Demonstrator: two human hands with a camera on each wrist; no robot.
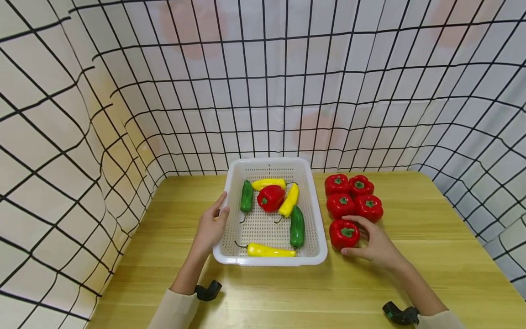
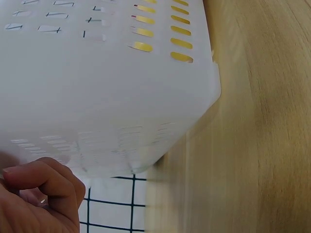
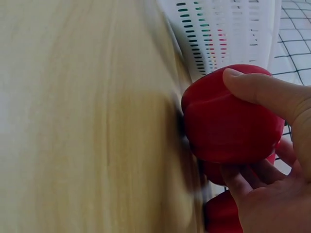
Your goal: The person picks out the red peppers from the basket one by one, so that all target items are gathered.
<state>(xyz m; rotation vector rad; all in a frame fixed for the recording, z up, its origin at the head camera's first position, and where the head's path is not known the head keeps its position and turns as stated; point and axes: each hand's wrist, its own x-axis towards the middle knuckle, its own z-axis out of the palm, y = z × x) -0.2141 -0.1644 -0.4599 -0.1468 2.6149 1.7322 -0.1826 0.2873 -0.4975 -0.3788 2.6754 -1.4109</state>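
Observation:
A white perforated plastic basket stands mid-table, seen from its outer wall in the left wrist view. My left hand holds its left rim; in the left wrist view the fingers are curled beside the wall. My right hand grips a red bell pepper just right of the basket, thumb on one side and fingers on the other. Inside the basket lie another red bell pepper, two green peppers and three long yellow peppers.
Several more red bell peppers sit grouped behind the right hand, on the wooden table. A white cloth with a black grid rises around the back and sides.

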